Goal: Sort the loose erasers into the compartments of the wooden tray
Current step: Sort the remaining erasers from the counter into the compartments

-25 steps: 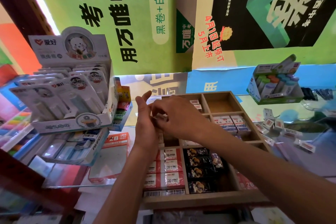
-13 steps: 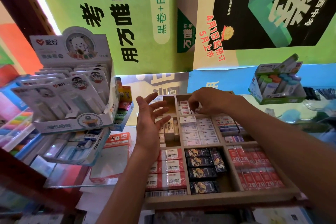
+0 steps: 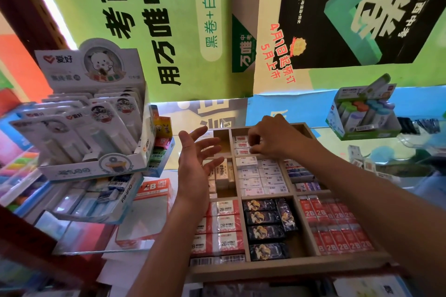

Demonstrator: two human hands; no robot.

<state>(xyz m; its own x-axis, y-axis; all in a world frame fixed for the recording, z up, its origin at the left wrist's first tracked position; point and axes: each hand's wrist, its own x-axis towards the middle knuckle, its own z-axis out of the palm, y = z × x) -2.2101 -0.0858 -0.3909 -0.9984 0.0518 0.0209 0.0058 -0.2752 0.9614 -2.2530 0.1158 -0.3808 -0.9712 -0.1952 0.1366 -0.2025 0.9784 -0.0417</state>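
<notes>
Head view was the only angle here — the right hand point(image 3: 272, 138) was already down in the far middle compartment of the wooden tray point(image 3: 284, 270), fingers curled over a column of small white erasers point(image 3: 241, 144) stacked front to back, each with its long side running left-right. Couldn't tell for sure if it was pinching one or just nudging. The left hand point(image 3: 195, 166) hovered over the tray's left column, fingers spread, holding nothing. More loose erasers point(image 3: 362, 164) lay on the desk off to the right of the tray, so I'd guess the right hand is the closer one for those.
</notes>
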